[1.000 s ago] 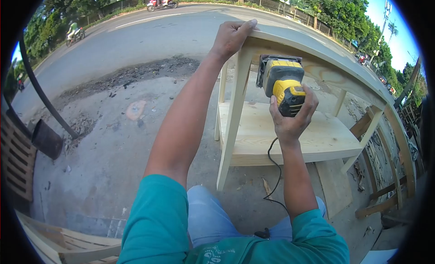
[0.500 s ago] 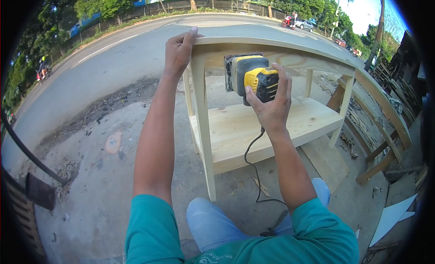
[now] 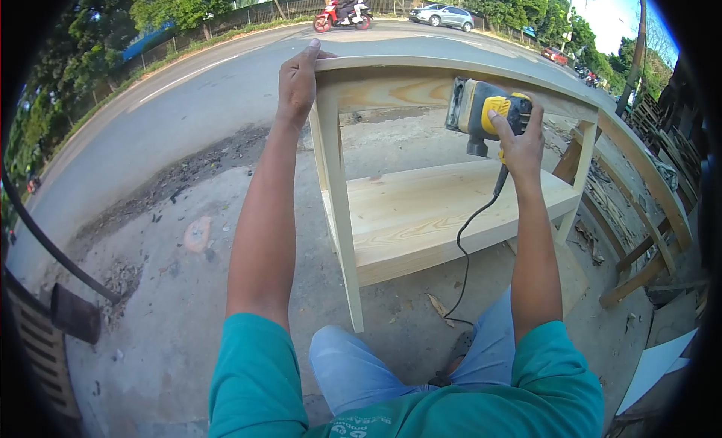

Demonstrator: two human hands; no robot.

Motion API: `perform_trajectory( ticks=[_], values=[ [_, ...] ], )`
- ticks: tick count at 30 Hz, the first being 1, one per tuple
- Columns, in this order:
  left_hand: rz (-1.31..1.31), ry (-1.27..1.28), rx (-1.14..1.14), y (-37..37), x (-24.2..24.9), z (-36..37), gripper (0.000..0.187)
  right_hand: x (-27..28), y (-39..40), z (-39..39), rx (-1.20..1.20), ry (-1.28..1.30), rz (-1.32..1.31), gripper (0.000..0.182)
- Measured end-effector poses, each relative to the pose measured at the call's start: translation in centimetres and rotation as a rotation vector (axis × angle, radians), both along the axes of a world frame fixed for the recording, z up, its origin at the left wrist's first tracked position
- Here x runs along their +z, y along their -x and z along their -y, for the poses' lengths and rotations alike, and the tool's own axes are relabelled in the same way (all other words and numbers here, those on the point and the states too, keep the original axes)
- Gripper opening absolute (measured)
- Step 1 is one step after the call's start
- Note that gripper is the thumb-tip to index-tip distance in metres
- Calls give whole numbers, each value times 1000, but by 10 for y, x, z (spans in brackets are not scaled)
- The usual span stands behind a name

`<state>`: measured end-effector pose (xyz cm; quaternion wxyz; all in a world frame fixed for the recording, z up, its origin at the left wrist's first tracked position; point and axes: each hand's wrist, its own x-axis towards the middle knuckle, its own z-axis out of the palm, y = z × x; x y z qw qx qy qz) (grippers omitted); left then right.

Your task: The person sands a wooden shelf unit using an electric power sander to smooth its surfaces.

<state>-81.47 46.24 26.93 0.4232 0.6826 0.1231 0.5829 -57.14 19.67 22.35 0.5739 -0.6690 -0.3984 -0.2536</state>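
A pale wooden table (image 3: 465,218) with a lower shelf stands in front of me. My left hand (image 3: 299,84) is closed around its top left corner, thumb up over the edge. In my right hand (image 3: 521,141) is a yellow and black electric sander (image 3: 489,111), gripped round its body from behind. The sander's flat pad faces the table's front rail (image 3: 398,94), right of the middle. From the sander a black cord (image 3: 465,246) hangs down to the ground by my foot.
Wooden frames (image 3: 639,205) and stacked scrap lie to the right, with white sheets (image 3: 656,366) below them. A rusty container (image 3: 75,314) stands at the left. Beyond the table runs a road (image 3: 203,80), with a red motorcycle (image 3: 342,18) and a silver car (image 3: 442,16).
My right hand has moved the sander to the right along the front rail, and the sander is turned a little. My left hand keeps its hold on the corner. The motorcycle has moved left.
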Motion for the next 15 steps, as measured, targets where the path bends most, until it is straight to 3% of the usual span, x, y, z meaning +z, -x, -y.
perform_trajectory(
  ticks=[4,15],
  values=[
    [2,-65,-100,6,-1,-7,56,3,65,-24,10,55,190,76],
    [-212,-89,-115,22,7,-18,54,24,165,-61,106,208,185,82]
  ],
)
